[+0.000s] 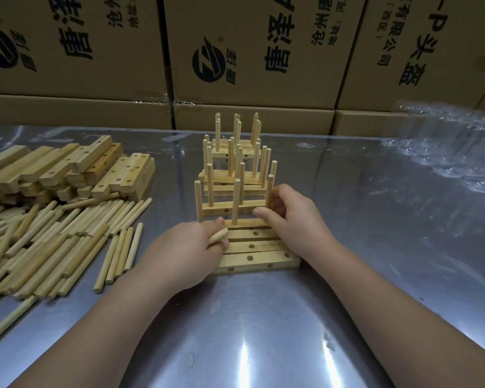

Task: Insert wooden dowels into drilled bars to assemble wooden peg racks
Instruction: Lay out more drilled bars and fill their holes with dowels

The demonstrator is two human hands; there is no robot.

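Head view: a shiny metal surface [263, 331] with bright glare streaks carries pale, smooth-sanded wood. The left hand [185, 247] is curled round a loose round dowel [218, 237], whose blunt end pokes out between thumb and fingers; the hand lies over the left ends of a row of flat drilled bars [256, 252]. These are square-edged strips lying side by side and touching, each with round holes on top and in the front face. The right hand [294, 217] has its fingers bent round an upright dowel [269, 191] at the right end of the row's far edge, thumb near the bar; the dowel's foot is hidden by the hand. Two more pegs stand in that same line. Behind, finished peg racks [235, 163] stand one after another, thin cylinders rising from rectangular bases. At left lies a spread of loose dowels [53, 233] beside a stack of drilled bars [67, 172]. Crinkled clear plastic [445, 152] sits at right; printed cardboard boxes [235, 51] form the back wall.
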